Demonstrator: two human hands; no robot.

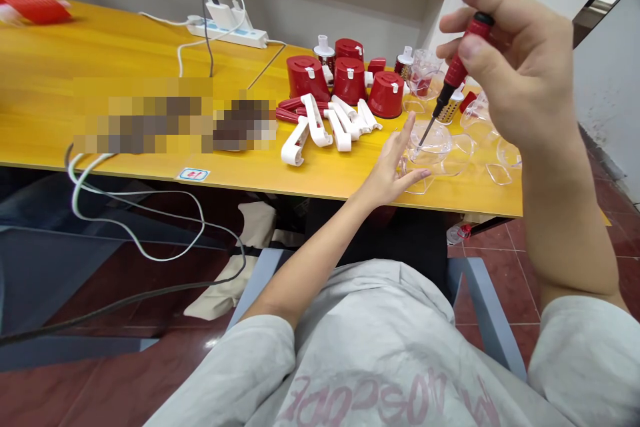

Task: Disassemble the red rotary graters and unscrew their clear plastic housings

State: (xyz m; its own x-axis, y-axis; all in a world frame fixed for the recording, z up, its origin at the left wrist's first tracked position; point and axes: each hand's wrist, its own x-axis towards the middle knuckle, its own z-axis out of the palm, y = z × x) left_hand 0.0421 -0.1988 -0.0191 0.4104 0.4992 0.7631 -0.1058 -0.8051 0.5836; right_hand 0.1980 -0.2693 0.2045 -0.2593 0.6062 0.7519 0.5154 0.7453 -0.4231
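My right hand (520, 60) is raised and closed around the red handle of a screwdriver (456, 70). The screwdriver slants down to the left, its thin tip reaching a clear plastic cup (437, 147) with a looped handle. Whether the tip sits in a screw is too small to tell. My left hand (390, 170) steadies that cup from its left side, index finger and thumb stretched around it. Just left of this hand lie several white plastic handles (316, 123) and some red handle pieces (290, 110).
Behind stand several red cup-shaped housings (306, 77) and perforated metal cylinders (324, 50) with white tops. More clear plastic cups (477, 113) are at the right. A white power strip (230, 32) with cables lies on the yellow table (125, 60); blurred patches cover things at left.
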